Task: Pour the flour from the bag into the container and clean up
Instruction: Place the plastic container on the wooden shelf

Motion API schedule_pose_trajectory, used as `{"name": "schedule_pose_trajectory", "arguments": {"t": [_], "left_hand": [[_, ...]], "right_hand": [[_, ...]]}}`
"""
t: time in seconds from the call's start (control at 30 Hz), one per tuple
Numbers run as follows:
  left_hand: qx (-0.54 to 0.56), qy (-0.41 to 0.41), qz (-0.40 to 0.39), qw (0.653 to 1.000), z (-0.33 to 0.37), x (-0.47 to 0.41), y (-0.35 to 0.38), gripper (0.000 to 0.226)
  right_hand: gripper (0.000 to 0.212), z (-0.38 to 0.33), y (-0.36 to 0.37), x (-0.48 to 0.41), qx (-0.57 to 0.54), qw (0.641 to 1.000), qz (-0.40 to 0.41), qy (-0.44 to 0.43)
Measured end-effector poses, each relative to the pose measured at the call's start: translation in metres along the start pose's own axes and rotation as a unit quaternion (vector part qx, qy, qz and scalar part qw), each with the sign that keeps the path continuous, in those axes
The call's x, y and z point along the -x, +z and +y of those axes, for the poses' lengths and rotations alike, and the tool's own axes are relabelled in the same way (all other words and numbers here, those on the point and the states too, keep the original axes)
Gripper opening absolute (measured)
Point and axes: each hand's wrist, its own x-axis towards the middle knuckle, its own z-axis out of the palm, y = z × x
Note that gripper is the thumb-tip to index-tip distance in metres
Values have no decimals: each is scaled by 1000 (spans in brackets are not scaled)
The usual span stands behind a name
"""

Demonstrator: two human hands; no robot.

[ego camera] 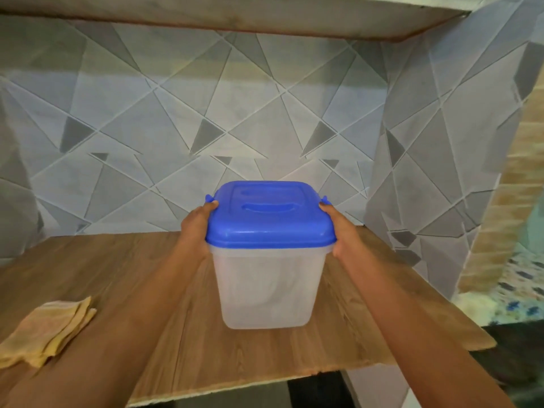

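Note:
A translucent plastic container (266, 287) with a blue lid (269, 219) is held over the wooden shelf board (141, 275), in the middle of the view. My left hand (195, 228) grips its left side just under the lid's edge. On the opposite side my right hand (338, 228) grips it the same way. The lid is closed on top and has a recessed handle. A pale shape shows faintly through the container's wall. No flour bag is in view.
A folded yellow cloth (48, 331) lies on the board at the lower left. A wall with grey geometric pattern (235, 113) stands behind and on the right side. Another shelf (265, 19) runs overhead. The board's front edge is close below the container.

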Motion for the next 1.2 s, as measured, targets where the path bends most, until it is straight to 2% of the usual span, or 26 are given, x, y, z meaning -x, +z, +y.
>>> {"name": "schedule_pose_trajectory", "arguments": {"t": [0.17,0.23,0.47,0.53,0.6,0.73,0.83,0.93,1.07,1.13,1.2], "left_hand": [[4,-5,34,999,-9,-29,15,59],[7,-12,35,999,-13,-35,19,54],[40,-18,3,999,-27,-51,23,10],[68,-16,-4,998,-30,-57,20,14],[48,-9,0,999,-31,-61,17,19],[-85,6,28,996,-21,-72,9,17],[-211,21,44,976,-11,-86,7,34],[-379,44,64,922,-6,-94,8,50],[-507,81,76,855,0,-96,15,45],[-537,95,88,833,0,-95,17,44],[-548,107,100,824,1,-94,18,45]], "right_hand": [[40,-1,-5,-51,21,999,-4,24],[34,1,-5,-64,20,999,-5,36],[42,17,-5,-87,15,999,-20,33],[47,21,-2,-91,21,999,-11,26],[45,19,-2,-95,44,999,-9,27],[38,7,-9,-112,95,994,0,48],[50,1,-7,-124,172,983,13,59],[61,-2,-4,-133,281,958,40,36],[56,-5,-3,-140,401,913,69,-19],[45,-8,-1,-140,461,883,77,-49],[35,-9,-2,-143,486,867,80,-70]]}}
